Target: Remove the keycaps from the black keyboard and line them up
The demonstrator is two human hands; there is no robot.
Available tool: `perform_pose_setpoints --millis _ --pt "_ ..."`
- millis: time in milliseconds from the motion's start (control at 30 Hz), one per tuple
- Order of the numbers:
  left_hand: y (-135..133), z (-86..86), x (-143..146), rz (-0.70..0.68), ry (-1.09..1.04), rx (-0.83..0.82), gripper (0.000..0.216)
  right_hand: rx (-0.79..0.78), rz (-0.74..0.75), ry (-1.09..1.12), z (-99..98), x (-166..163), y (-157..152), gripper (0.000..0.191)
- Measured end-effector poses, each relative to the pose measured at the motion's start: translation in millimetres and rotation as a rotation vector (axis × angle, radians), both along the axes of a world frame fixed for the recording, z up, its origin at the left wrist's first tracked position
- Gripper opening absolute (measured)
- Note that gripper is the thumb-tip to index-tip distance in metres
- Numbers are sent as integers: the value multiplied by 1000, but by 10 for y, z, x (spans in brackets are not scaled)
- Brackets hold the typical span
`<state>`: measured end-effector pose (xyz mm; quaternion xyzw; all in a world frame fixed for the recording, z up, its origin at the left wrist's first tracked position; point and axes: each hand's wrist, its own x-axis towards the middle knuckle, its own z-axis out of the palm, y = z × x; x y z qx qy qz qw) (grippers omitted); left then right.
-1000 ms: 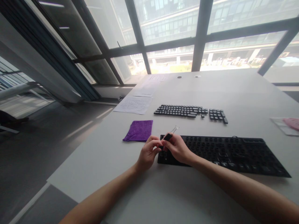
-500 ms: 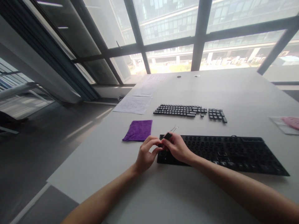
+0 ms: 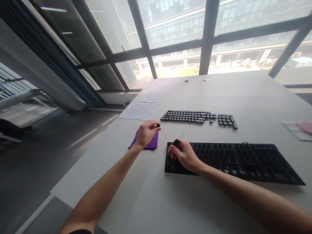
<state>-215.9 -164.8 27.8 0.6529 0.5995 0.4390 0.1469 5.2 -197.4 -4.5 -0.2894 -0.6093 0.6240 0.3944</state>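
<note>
My left hand (image 3: 145, 132) is raised above the purple cloth (image 3: 151, 143) and pinches a small black keycap (image 3: 158, 125) between thumb and fingertips. My right hand (image 3: 183, 154) rests on the left end of the black keyboard (image 3: 234, 159), whose keys are stripped off, and grips a wire keycap puller (image 3: 177, 140) with a black handle. Removed keycaps (image 3: 195, 116) lie in neat rows farther back on the white table (image 3: 151, 191).
Printed sheets (image 3: 139, 110) lie at the table's back left near the windows. A clear tray with something pink (image 3: 299, 128) sits at the right edge. The table's left edge drops to a dark floor.
My left hand has left the right hand and moved up and left over the purple cloth, carrying a keycap. The right hand has stayed on the keyboard's left end with the puller.
</note>
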Motion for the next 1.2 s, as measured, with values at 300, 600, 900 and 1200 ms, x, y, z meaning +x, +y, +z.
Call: perform_pose_setpoints --millis 300,600,900,1200 --pt "679 -372 -29 248 108 -175 27 -14 -1 16 4 6 -5 23" --pt "788 -469 -164 335 52 -236 47 -10 -10 -9 -4 9 -7 22" --pt "895 -522 -253 307 -17 -295 58 -18 -20 26 24 16 -5 23" --pt "848 -421 -226 292 35 -300 59 -63 -130 96 64 40 27 26"
